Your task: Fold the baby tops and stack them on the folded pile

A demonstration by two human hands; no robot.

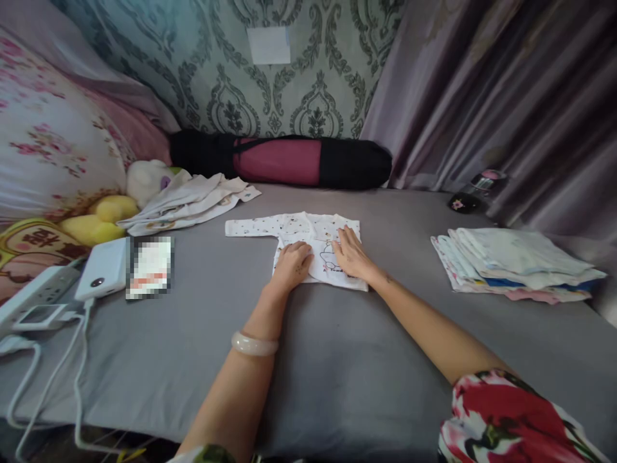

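A small white baby shirt with dots and a printed cartoon lies spread on the grey sheet. Its left sleeve stretches straight out to the side, while on the right no sleeve shows beyond the body. My left hand rests on the shirt's lower left part, fingers slightly bent and lying on the cloth. Flat on the right side of the shirt is my right hand, with its fingers extended toward the collar. Neither hand grasps the fabric.
A stack of folded clothes sits at the right. Loose white garments lie at the back left, beside plush toys. A white power bank and a power strip with cables occupy the left. A long black-and-maroon bag lies along the wall.
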